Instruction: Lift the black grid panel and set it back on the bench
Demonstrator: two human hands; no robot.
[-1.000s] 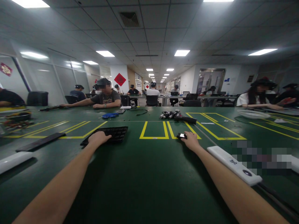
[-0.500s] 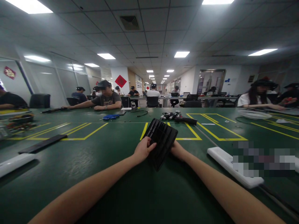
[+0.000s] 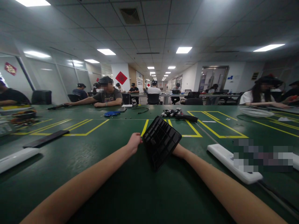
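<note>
A black plastic tray point(image 3: 162, 141) divided into small compartments is held tilted above the table, its compartments facing me. My right hand point(image 3: 179, 151) grips it from behind at the lower right edge; most of those fingers are hidden by the tray. Just off the tray's left edge is my left hand point(image 3: 135, 142), its fingers curled together. Whether anything small is pinched in them I cannot make out. Beyond the tray, a black-handled tool point(image 3: 187, 117) lies on the green table beside a cluster of silver and black parts point(image 3: 171, 112).
White power strips lie to the right point(image 3: 233, 163) and left point(image 3: 18, 159). A long black bar point(image 3: 46, 139) rests at left. Yellow tape point(image 3: 98, 127) marks the green tabletop point(image 3: 112, 199). A blue item point(image 3: 112, 114) lies farther back. Other people sit across the table.
My left hand has moved left, off the tray's face to beside its edge. The tray has turned slightly, showing its compartments more, still in my right hand.
</note>
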